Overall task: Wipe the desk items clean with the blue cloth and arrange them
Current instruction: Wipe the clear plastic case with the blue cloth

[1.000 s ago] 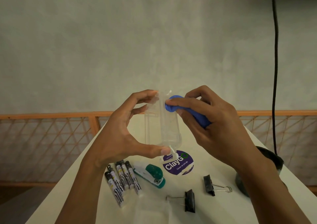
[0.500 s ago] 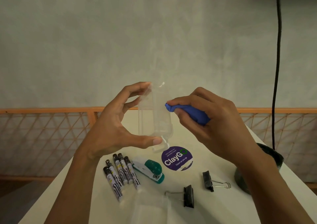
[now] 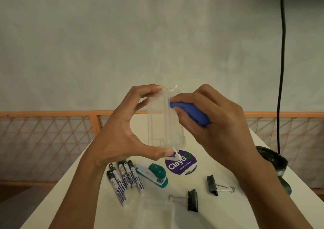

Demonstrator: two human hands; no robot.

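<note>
- Up in front of you, well above the white table (image 3: 219,214), the clear rectangular plastic box (image 3: 165,121) stands on end in the air. It's the item being wiped.
- Your left hand (image 3: 121,134) spans it in a wide C: thumb (image 3: 157,152) under the bottom end, fingertips (image 3: 156,88) on the top end, palm off the walls. It holds nothing else.
- Your right hand (image 3: 215,127) is curled round the bunched blue cloth (image 3: 191,112), with thumb and forefinger pressing the cloth's tip onto the box's upper right edge.
- Step in hand, by my read: rubbing down the right side wall. Run the cloth the full length, top to bottom, firm but light. Thin clear plastic likely flexes and could pop out of an end-to-end pinch.
- Push toward the left palm, not sideways past it, so the pinch takes the load.
- Turn the box between strokes so every wall gets done. Put fingers on the ends only, or you'll smear the cleaned faces.
- Below on the table: a row of black-and-white markers (image 3: 125,177), the green-and-white stapler (image 3: 154,175) just right of them, a black metal binder clip (image 3: 192,200) and a second binder clip (image 3: 212,185) nearer you. Can't tell if any are wiped.
- Another clear plastic piece (image 3: 156,211) lies at the near edge. Maybe a lid, unsure.
- Also there: a round purple "ClayGo" sticker (image 3: 182,163), a dark round object (image 3: 273,160) at the right edge, and a black cable (image 3: 280,70) down the wall.
</note>
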